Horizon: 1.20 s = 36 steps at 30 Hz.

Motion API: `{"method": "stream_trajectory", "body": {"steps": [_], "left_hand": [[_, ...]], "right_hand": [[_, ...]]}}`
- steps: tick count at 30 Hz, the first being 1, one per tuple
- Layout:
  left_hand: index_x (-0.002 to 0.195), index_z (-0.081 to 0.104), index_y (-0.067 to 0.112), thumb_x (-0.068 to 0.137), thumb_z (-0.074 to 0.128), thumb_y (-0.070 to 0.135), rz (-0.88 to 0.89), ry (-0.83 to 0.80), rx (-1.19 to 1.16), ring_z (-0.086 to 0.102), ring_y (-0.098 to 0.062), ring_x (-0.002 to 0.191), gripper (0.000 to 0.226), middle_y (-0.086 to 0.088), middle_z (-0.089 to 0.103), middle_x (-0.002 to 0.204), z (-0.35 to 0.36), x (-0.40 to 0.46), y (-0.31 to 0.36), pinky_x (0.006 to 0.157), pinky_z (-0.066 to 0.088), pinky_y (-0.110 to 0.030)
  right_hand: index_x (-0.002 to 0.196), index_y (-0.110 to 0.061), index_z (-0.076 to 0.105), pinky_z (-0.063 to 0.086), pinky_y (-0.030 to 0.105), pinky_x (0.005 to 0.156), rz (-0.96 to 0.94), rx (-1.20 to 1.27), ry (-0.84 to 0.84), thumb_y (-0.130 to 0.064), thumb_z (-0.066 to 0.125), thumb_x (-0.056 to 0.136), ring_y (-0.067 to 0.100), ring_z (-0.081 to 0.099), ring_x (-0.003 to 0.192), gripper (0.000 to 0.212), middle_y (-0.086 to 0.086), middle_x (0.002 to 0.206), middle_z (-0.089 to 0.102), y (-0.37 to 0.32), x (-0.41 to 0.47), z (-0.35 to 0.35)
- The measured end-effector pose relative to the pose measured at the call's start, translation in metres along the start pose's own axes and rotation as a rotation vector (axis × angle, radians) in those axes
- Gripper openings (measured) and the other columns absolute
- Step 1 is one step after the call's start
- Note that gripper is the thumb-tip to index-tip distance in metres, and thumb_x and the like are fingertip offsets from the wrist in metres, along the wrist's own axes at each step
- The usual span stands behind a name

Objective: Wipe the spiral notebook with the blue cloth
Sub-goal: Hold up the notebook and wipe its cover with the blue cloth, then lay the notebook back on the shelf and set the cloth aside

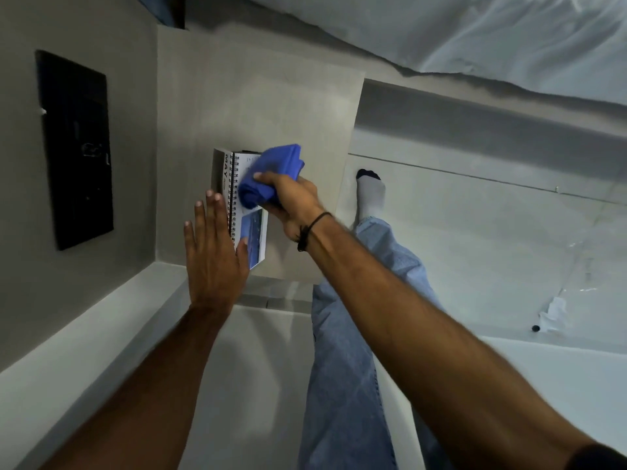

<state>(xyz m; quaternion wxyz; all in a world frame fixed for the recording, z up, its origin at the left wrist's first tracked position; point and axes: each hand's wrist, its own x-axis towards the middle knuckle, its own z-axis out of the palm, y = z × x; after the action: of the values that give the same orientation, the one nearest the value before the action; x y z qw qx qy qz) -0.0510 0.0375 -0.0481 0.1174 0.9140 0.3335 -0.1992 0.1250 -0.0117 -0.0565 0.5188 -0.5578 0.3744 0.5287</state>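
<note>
The spiral notebook lies on a small grey bedside table; its black wire binding runs along the left and a blue picture shows at its near end. My right hand is shut on a bunched blue cloth, which is pressed onto the notebook's upper page. My left hand lies flat with fingers spread on the notebook's left edge and binding, and the thumb rests on the near corner. Most of the page under the cloth is hidden.
A black panel is set in the grey wall at the left. A bed with a white sheet lies at the top right. My jeans leg and socked foot stand on the pale floor right of the table.
</note>
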Motion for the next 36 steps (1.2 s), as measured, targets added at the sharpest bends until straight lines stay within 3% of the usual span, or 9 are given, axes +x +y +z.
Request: {"method": "stream_trajectory", "body": {"steps": [5, 10, 15, 19, 22, 26, 30, 34, 36], "left_hand": [[0.165, -0.007, 0.012, 0.101, 0.046, 0.044, -0.027, -0.001, -0.028, 0.015, -0.034, 0.161, 0.089, -0.014, 0.009, 0.175, -0.001, 0.001, 0.002, 0.128, 0.023, -0.056], [0.165, 0.005, 0.008, 0.099, 0.054, 0.039, -0.017, 0.047, -0.045, 0.025, -0.038, 0.158, 0.088, -0.018, 0.018, 0.172, -0.002, 0.0, 0.002, 0.124, 0.031, -0.058], [0.165, 0.014, 0.007, 0.093, 0.065, 0.035, -0.036, 0.034, -0.023, 0.026, -0.04, 0.157, 0.092, -0.019, 0.019, 0.172, -0.009, -0.001, 0.005, 0.123, 0.033, -0.06], [0.166, 0.008, 0.014, 0.092, 0.067, 0.04, -0.104, -0.014, -0.037, 0.02, -0.038, 0.16, 0.098, -0.017, 0.014, 0.174, -0.009, 0.0, 0.009, 0.125, 0.029, -0.058], [0.165, 0.018, 0.016, 0.09, 0.069, 0.043, -0.143, 0.034, -0.016, 0.027, -0.04, 0.157, 0.095, -0.019, 0.021, 0.172, -0.009, -0.003, 0.013, 0.124, 0.031, -0.057], [0.163, 0.029, 0.015, 0.092, 0.062, 0.053, -0.238, 0.064, -0.093, 0.029, -0.041, 0.156, 0.088, -0.021, 0.025, 0.17, -0.011, -0.008, 0.017, 0.123, 0.031, -0.06], [0.164, 0.023, 0.008, 0.098, 0.051, 0.055, -0.632, 0.086, -0.634, 0.015, -0.031, 0.162, 0.087, -0.015, 0.016, 0.173, -0.021, -0.027, 0.039, 0.129, 0.017, -0.046], [0.157, 0.036, -0.002, 0.109, 0.042, 0.033, -1.46, 0.276, -1.264, 0.037, -0.034, 0.152, 0.06, -0.022, 0.038, 0.164, -0.031, -0.026, 0.065, 0.123, 0.026, -0.034], [0.15, 0.047, -0.001, 0.11, 0.037, 0.03, -1.718, 0.276, -1.584, 0.048, -0.034, 0.143, 0.052, -0.02, 0.048, 0.157, -0.034, -0.02, 0.071, 0.116, 0.036, -0.034]], "right_hand": [[0.115, -0.008, 0.057, 0.062, 0.046, 0.09, 0.016, -0.387, 0.141, -0.011, 0.079, 0.082, 0.032, 0.07, 0.106, 0.04, 0.015, 0.118, 0.068, -0.007, 0.001, 0.01], [0.096, -0.007, 0.067, 0.059, 0.023, 0.047, 0.105, -0.266, -0.137, -0.002, 0.064, 0.088, 0.015, 0.069, 0.065, 0.01, 0.01, 0.088, 0.07, -0.066, -0.009, 0.017], [0.117, -0.009, 0.06, 0.06, 0.047, 0.087, -0.198, -0.741, -0.018, 0.0, 0.067, 0.083, 0.028, 0.066, 0.096, 0.036, 0.016, 0.115, 0.068, -0.117, 0.003, 0.004], [0.134, -0.018, 0.055, 0.06, 0.043, 0.077, -0.201, -1.133, -0.151, 0.003, 0.064, 0.084, 0.028, 0.061, 0.108, 0.054, 0.01, 0.124, 0.062, -0.159, 0.025, 0.021], [0.139, -0.022, 0.054, 0.058, 0.051, 0.092, -0.162, -1.388, -0.224, 0.0, 0.064, 0.084, 0.034, 0.06, 0.121, 0.059, 0.013, 0.137, 0.059, -0.181, 0.046, 0.043], [0.143, -0.017, 0.049, 0.053, 0.047, 0.102, -0.42, -1.779, 0.007, -0.019, 0.07, 0.084, 0.036, 0.057, 0.128, 0.062, 0.015, 0.144, 0.056, -0.199, 0.057, 0.064], [0.133, -0.014, 0.059, 0.052, 0.044, 0.1, -0.857, -1.712, 0.075, -0.03, 0.063, 0.083, 0.037, 0.062, 0.12, 0.053, 0.017, 0.132, 0.066, -0.193, 0.025, 0.065], [0.097, -0.006, 0.07, 0.051, 0.04, 0.09, -0.443, -1.717, -0.233, -0.04, 0.058, 0.094, 0.033, 0.064, 0.098, 0.037, 0.018, 0.101, 0.071, -0.142, -0.011, 0.07], [0.093, -0.009, 0.068, 0.047, 0.038, 0.088, -0.307, -1.74, -0.331, -0.047, 0.056, 0.096, 0.03, 0.059, 0.095, 0.039, 0.015, 0.099, 0.066, -0.118, -0.021, 0.066]]}}
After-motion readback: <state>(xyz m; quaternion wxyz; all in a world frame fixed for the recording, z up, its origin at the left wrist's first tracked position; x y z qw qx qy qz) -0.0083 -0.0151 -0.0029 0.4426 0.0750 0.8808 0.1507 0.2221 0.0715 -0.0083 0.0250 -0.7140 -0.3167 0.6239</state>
